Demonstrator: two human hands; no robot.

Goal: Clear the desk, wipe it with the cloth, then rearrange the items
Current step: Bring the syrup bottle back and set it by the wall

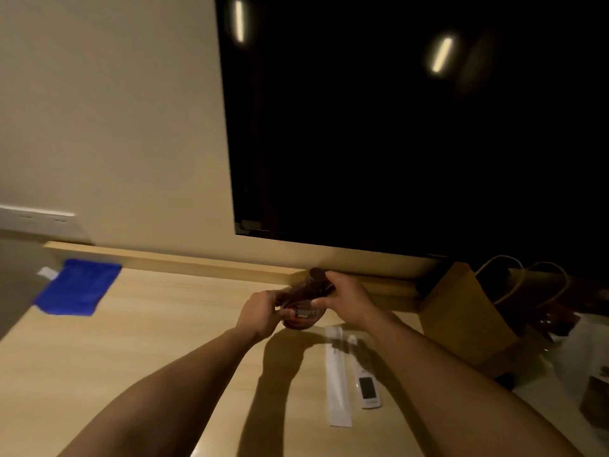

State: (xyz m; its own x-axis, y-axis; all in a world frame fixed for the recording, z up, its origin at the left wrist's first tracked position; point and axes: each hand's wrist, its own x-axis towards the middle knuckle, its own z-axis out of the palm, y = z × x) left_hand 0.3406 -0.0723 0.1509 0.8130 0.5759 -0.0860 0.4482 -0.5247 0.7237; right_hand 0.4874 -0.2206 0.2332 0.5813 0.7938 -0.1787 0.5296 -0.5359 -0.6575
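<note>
A brown syrup bottle point(304, 303) is held tilted above the light wooden desk point(148, 341), its cap end pointing toward the wall. My left hand point(260, 313) grips its lower body from the left. My right hand point(346, 300) grips its upper part from the right. A blue cloth point(79, 286) lies flat on the desk's far left corner, apart from both hands.
A white remote point(367, 387) and a long white sleeve point(337, 377) lie on the desk under my right forearm. A brown paper bag with handles point(468, 311) stands at the right. A dark screen point(412, 127) hangs on the wall above.
</note>
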